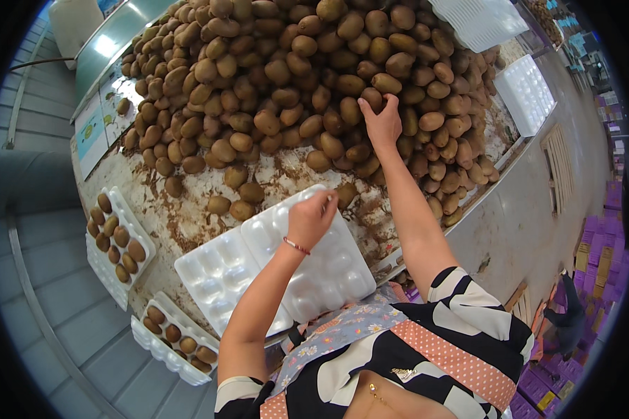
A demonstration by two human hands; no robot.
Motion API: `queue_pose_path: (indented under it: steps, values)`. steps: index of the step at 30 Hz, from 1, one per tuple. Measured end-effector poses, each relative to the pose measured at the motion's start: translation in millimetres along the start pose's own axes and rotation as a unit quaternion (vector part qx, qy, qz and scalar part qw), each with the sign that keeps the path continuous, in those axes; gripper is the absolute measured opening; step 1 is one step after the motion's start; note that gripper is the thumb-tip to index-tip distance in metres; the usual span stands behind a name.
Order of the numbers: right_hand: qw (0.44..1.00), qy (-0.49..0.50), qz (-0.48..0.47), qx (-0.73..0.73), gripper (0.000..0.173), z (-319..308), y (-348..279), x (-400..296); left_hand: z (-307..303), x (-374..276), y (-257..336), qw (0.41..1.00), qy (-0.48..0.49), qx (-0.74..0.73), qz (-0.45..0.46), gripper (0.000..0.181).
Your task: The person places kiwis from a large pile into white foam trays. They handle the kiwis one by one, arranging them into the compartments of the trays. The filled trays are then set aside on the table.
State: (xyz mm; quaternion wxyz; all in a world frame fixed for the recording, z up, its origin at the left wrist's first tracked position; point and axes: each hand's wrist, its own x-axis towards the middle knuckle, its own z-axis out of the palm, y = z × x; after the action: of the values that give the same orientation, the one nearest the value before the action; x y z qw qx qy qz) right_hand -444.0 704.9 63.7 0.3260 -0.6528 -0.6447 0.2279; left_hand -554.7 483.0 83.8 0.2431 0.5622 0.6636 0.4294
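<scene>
My right hand reaches to the near slope of a large heap of kiwifruit, with its thumb and fingers around one brown kiwifruit. My left hand is curled above a white moulded tray, slightly blurred, and no fruit shows in it. The tray's visible hollows hold nothing. A second white tray lies against its left side, partly hidden by my left forearm. Just beyond the trays, several loose kiwifruit lie on the soiled tabletop.
Filled kiwifruit trays stand at the table's left edge, one on a tray stack, another nearer me. Stacked white trays and another stack are at far right. Purple boxes and a person appear beyond the table.
</scene>
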Motion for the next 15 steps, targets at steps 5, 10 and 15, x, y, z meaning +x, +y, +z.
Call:
queue_pose_path:
  steps: [5,10,15]
  values:
    - [0.918,-0.152,0.083,0.356,0.042,-19.5,33.6,-26.0,26.2,70.8,-25.8,0.989,0.057,-0.023,-0.136,0.038]
    - [0.829,-0.267,0.260,0.417,0.023,-31.4,43.1,-34.9,50.0,118.8,-44.0,0.980,-0.048,0.164,-0.100,0.050]
    - [0.975,-0.177,-0.130,-0.033,0.038,-32.8,27.9,-55.1,43.6,119.7,-57.3,0.956,-0.040,0.291,0.004,0.054]
